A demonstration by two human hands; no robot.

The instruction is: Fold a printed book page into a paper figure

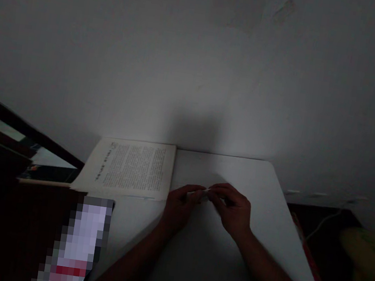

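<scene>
Over the middle of a white table [137,224], my two hands meet at the fingertips. My left hand [181,207] is closed, its fingers pinching a small, thin, whitish piece [205,190]. From the other side, the fingertips of my right hand [233,208] close on the same piece. Most of it is hidden by the fingers, and the light is dim, so its kind cannot be made out. An open book [134,169] with printed text lies just left of my left hand.
A lit phone-like device [80,242], blurred out, lies at the table's left front edge. Behind the table rises a pale wall [197,67]. A dark rail [29,125] slants at the left. A thin cable [324,220] and a yellowish object [365,263] are at the right.
</scene>
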